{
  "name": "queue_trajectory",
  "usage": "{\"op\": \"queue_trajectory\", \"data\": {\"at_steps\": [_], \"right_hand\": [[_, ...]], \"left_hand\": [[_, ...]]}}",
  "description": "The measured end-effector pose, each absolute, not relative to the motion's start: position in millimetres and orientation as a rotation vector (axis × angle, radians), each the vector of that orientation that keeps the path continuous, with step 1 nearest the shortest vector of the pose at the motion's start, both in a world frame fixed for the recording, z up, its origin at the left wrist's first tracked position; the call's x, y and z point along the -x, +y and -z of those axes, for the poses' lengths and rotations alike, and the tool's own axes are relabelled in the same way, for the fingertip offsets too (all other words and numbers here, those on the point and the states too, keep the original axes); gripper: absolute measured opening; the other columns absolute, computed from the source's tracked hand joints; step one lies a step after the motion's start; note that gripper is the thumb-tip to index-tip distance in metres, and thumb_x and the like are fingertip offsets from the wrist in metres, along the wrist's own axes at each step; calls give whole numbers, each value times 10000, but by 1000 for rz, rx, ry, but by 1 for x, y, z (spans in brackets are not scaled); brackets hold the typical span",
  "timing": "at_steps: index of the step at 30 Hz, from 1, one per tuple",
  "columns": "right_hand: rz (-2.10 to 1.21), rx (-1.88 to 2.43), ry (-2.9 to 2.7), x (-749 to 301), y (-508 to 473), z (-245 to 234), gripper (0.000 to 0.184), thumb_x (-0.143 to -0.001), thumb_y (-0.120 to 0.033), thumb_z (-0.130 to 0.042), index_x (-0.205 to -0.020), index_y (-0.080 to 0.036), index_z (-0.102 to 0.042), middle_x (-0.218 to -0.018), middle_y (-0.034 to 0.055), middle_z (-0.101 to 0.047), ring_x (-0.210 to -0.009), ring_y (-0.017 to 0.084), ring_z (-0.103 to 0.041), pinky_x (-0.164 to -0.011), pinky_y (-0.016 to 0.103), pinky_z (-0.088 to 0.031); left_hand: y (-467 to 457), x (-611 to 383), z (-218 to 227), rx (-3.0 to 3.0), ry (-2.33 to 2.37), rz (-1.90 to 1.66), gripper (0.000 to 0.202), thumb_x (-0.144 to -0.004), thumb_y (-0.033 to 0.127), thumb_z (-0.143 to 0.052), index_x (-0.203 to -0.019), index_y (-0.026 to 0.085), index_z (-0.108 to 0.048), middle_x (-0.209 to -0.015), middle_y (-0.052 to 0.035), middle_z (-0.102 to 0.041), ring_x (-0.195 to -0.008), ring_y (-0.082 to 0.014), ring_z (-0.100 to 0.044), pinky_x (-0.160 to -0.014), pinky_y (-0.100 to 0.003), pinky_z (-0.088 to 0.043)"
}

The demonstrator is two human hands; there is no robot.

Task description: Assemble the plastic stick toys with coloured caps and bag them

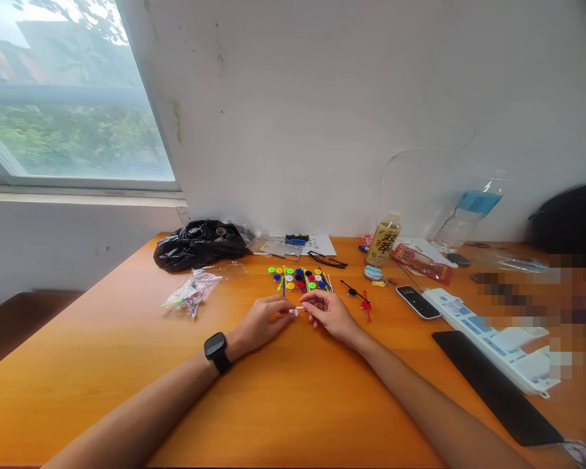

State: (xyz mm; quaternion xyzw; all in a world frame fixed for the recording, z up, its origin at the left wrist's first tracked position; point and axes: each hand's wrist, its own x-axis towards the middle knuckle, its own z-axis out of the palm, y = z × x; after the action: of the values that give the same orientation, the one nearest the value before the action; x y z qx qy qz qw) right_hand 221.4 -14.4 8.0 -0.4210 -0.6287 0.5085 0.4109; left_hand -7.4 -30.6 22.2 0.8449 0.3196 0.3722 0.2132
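Observation:
My left hand (268,319), with a black watch on its wrist, is closed in a pinch on a small white plastic disc (293,313). My right hand (332,316) faces it, its thumb and fingertips pinching a thin white stick (300,308) that reaches toward the disc. Whether the two pieces are joined I cannot tell. Just beyond my fingers lie several coloured discs (290,286) in rows, among coloured sticks (307,281). To the right are a black disc with a stick (352,292) and a red one (366,305).
At the back left sit a black plastic bag (200,244) and a clear bag of small parts (188,298). A drink bottle (383,241), a round tin (374,273), a phone-like device (417,302) and a white power strip (483,342) stand or lie rightward. A person is at the right edge.

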Motion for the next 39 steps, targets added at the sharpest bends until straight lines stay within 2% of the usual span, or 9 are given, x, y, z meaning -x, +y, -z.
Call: {"op": "queue_trajectory", "data": {"at_steps": [5, 15, 23, 27, 34, 39], "right_hand": [[-1300, 1094, -1601, -222, -11, 1, 402, -823, -523, -766, -961, -162, -656, -741, -5, -638, -551, 116, -580, -414, 212, -471], [-1370, 1092, -1622, -221, -16, -6, 404, -800, -521, -777, -938, -163, -651, -740, -8, -636, -521, 99, -542, -391, 201, -416], [-1330, 1112, -1660, -220, -18, -9, 373, -822, -528, -752, -930, -183, -659, -703, -20, -608, -522, 111, -528, -413, 214, -397], [-1269, 1123, -1722, -219, -18, -11, 310, -853, -481, -720, -920, -181, -680, -685, -12, -613, -529, 115, -517, -454, 222, -389], [-1156, 1125, -1808, -220, -16, -10, 268, -871, -448, -699, -897, -181, -706, -716, 14, -651, -654, 160, -586, -572, 252, -441], [-1161, 1108, -1828, -221, -15, -8, 256, -867, -431, -704, -889, -176, -695, -703, 7, -641, -604, 140, -558, -535, 240, -423]], "left_hand": [[-29, 8, -20, -2362, 941, -921, 246, -1050, 363, -552, -1080, 220, -749, -981, -68, -745, -876, -179, -694, -802, -274, -541], [-32, 8, -21, -2356, 950, -898, 258, -1044, 362, -556, -941, 195, -723, -885, -46, -721, -777, -149, -653, -735, -251, -500], [-30, 8, -18, -2491, 906, -887, 101, -1004, 275, -580, -975, 225, -662, -941, -62, -708, -906, -206, -648, -828, -315, -508], [-30, 7, -17, -2475, 939, -874, 65, -984, 264, -594, -1006, 230, -645, -946, -54, -701, -896, -208, -648, -809, -320, -511], [-33, 6, -19, -2504, 931, -857, 58, -987, 252, -560, -974, 231, -612, -926, -60, -687, -886, -217, -636, -801, -335, -503], [-35, 5, -18, -2534, 901, -877, 42, -973, 217, -567, -944, 233, -593, -928, -58, -691, -894, -219, -632, -821, -340, -499]]}}
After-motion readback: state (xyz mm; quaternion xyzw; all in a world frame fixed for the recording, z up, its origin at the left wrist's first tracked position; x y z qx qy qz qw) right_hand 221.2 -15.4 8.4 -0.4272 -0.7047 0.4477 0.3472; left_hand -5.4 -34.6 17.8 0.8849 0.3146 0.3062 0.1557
